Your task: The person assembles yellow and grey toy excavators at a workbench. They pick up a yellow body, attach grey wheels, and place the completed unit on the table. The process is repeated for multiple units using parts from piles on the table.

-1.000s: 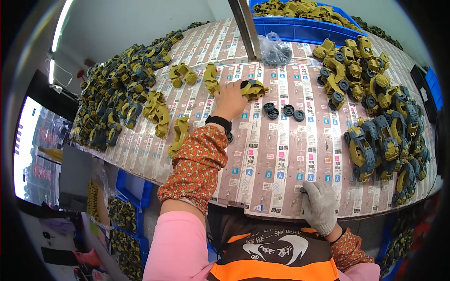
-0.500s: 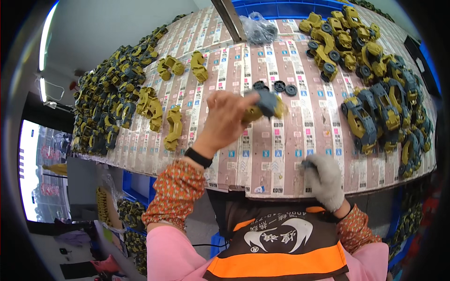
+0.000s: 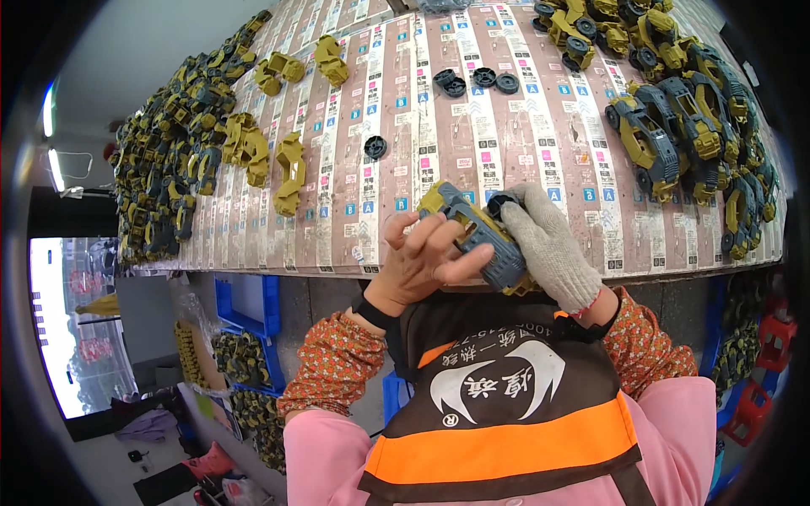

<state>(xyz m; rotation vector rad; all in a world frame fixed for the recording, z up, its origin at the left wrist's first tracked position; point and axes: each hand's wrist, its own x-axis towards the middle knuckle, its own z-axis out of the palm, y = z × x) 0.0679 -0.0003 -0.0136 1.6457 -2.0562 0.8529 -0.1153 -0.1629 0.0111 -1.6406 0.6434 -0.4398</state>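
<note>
Over the near edge of the tabletop (image 3: 548, 126), the bare left grip (image 3: 413, 261) is holding a grey-and-yellow toy vehicle (image 3: 506, 260), its thumb lying along the grey part and its other fingers bending at the left side. The fingers are standing partly spread, with the body filling the space between them and the thumb. Facing it from the right, the gloved right grip (image 3: 553, 244) is closing thumb and fingertips on a black toy wheel (image 3: 499, 202), right beside the vehicle's flank; whether wheel and body are touching is not showing clearly. Between the two grips, the vehicle is slanting, its yellow end pointing away to the left and its grey end pointing back toward the apron (image 3: 506, 379).

Beyond the left grip and slightly to its left, a loose wheel (image 3: 375, 148) is lying alone. Farther out, ahead of both grips, a cluster of four black wheels (image 3: 484, 77) is lying near a few printed labels. Off to the left of the left grip, a yellow body shell (image 3: 289, 175) is resting near several others, and past them a heap of toy vehicles (image 3: 173, 152) is spreading along the edge. Well to the right of the right grip, a second heap (image 3: 675, 126) is rising.
</note>
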